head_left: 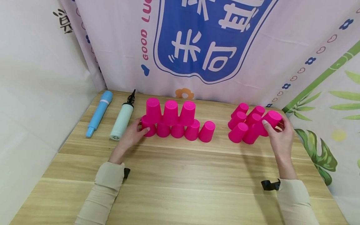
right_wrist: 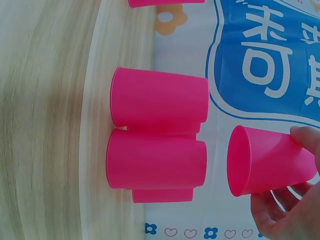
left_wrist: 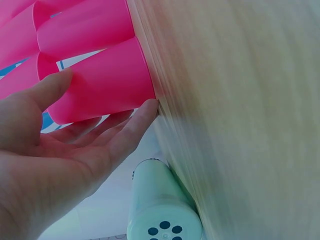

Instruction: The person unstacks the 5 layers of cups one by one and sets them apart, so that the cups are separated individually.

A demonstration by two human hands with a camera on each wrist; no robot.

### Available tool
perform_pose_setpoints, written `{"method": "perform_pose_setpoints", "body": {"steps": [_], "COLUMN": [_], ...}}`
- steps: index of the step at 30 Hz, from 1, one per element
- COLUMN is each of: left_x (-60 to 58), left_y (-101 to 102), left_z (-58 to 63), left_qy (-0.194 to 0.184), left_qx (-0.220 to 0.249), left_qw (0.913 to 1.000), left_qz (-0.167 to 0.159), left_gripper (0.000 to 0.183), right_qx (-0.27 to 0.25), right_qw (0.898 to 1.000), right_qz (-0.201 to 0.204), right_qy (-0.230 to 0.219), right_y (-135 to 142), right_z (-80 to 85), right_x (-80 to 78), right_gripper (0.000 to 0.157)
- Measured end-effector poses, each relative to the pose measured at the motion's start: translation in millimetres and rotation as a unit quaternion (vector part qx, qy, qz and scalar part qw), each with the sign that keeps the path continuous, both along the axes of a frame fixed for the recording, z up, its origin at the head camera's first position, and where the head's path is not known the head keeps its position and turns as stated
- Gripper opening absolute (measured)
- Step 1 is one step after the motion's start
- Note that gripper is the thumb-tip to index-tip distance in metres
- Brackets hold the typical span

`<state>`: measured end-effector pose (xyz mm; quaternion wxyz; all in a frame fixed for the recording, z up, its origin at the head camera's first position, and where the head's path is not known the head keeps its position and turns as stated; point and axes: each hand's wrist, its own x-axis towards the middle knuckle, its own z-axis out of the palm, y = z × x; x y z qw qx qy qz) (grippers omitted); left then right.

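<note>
Several pink cups stand upside down in a row, with three more on top; the row's right-end cup (head_left: 206, 132) has none above it. My left hand (head_left: 133, 133) is at the row's left end, thumb and fingers on either side of the bottom cup (left_wrist: 107, 82). My right hand (head_left: 282, 137) grips another upside-down pink cup (right_wrist: 272, 160) between thumb and fingers. It is raised clear of the table beside a group of pink cups (head_left: 238, 132) on the right.
To the left on the wooden table (head_left: 180, 187) lie a pale green hand pump (head_left: 122, 120) with a black nozzle and a blue tube-shaped object (head_left: 99, 114). A printed cloth (head_left: 123, 40) hangs behind the back edge.
</note>
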<state>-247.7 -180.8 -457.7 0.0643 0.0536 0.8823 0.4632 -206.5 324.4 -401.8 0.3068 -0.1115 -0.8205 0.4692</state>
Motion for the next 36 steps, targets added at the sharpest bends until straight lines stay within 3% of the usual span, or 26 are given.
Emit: {"method": "perform_pose_setpoints", "body": {"steps": [19, 36], "left_x": [-0.9, -0.6], "left_y": [0, 0], "left_z": [0.9, 0.7], "left_qy": [-0.010, -0.004], "left_qx": [-0.008, -0.003], "left_qw": [0.9999, 1.0000], "left_qz": [0.002, 0.000], "left_gripper": [0.061, 0.060], "right_qx": [-0.029, -0.041], "right_qw": [0.997, 0.993], "right_qz": [-0.052, -0.089], "right_qy": [-0.055, -0.060], "right_y": [21, 39], "right_z": [-10.5, -16.1], "right_x": [1.9, -4.1], "right_gripper": [0.059, 0.058]}}
